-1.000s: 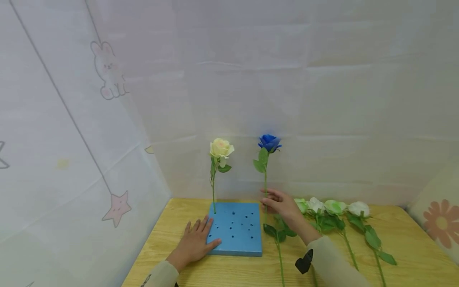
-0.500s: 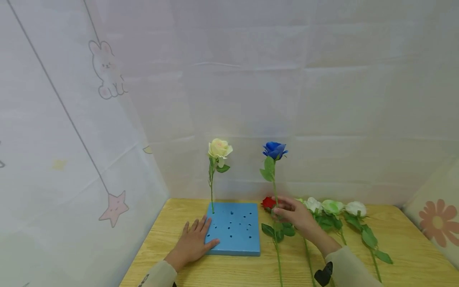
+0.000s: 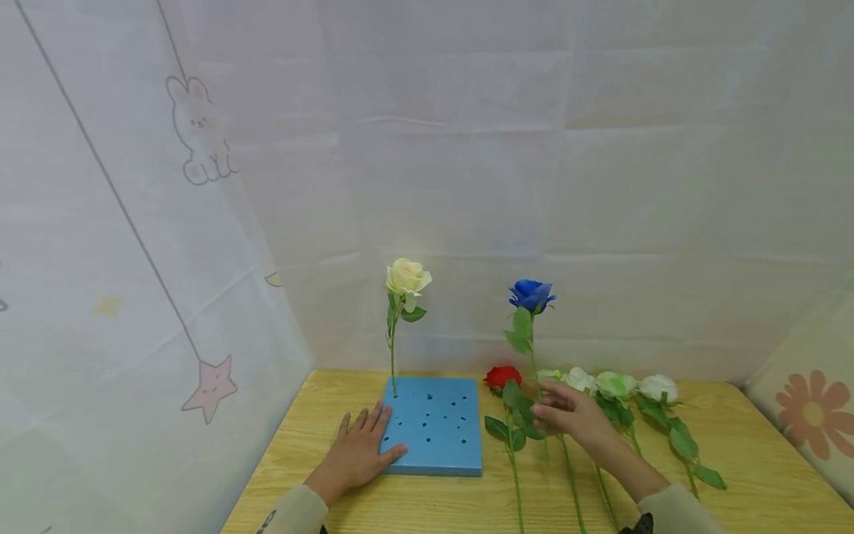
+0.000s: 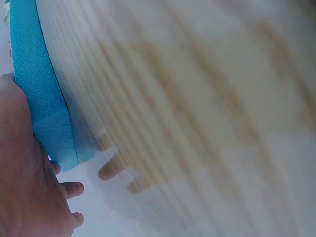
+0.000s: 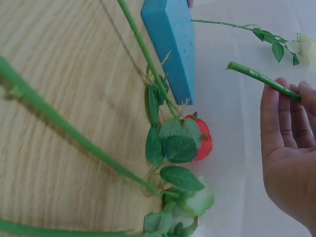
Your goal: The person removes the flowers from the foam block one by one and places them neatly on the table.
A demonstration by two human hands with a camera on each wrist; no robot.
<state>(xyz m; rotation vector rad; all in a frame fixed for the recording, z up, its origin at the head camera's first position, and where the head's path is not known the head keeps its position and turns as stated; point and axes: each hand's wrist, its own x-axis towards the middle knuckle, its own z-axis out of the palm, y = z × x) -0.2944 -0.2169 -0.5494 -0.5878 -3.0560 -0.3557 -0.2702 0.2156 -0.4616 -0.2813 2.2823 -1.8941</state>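
A blue rose stands upright in the air above the table, its stem pinched between the thumb and fingers of my right hand. The stem's cut lower end pokes out below that hand in the right wrist view. My left hand rests on the left edge of the blue foam block, fingers spread and straight. Several small holes dot the block's top. In its back left corner a cream rose stands upright. Right of the block lies a red rose with dark green leaves.
Several white and pale green roses lie at the right, heads toward the back, among them a white rose and a green-tinged rose. The wooden table meets a pale cloth backdrop at its rear edge.
My right hand has carried the blue rose to the right and lower, away from the block, uncovering the red rose's head. My left hand stays on the block.
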